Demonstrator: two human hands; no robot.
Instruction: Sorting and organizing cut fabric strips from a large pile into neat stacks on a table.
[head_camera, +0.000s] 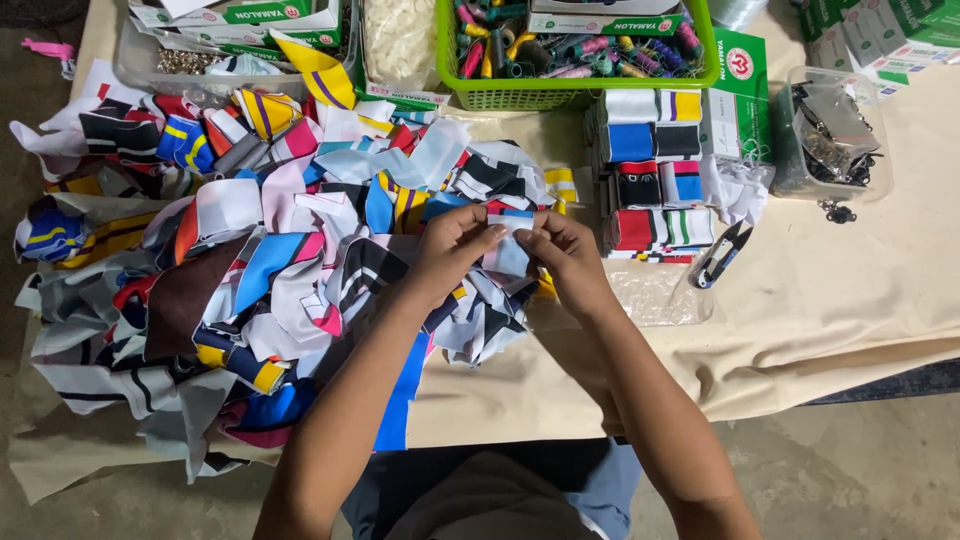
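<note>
A beige cloth-covered work table (860, 300) fills most of the view. Across its left half sprawls a big loose heap of multicoloured printed fabric scraps (250, 270) in white, blue, pink, black, yellow and red. At the far edge, right of centre, stands a green plastic mesh basket (560, 92) full of thread spools in mixed colours. Just in front of it, towards the right, sits a neat stack of folded fabric bands (652, 170) in white, blue, yellow, black and red. Further right is a clear plastic tub of dark metal clips (830, 140).

Over the near edge of the heap, at the middle of the table, the left hand (452, 252) and right hand (566, 262) meet, fingertips pinched tight on a small white and light-blue fabric piece (510, 245) held between them, just above the scraps.

Just right of the hands lies a small pair of black-handled thread snips (722, 255), resting on the cloth near the stack.
</note>
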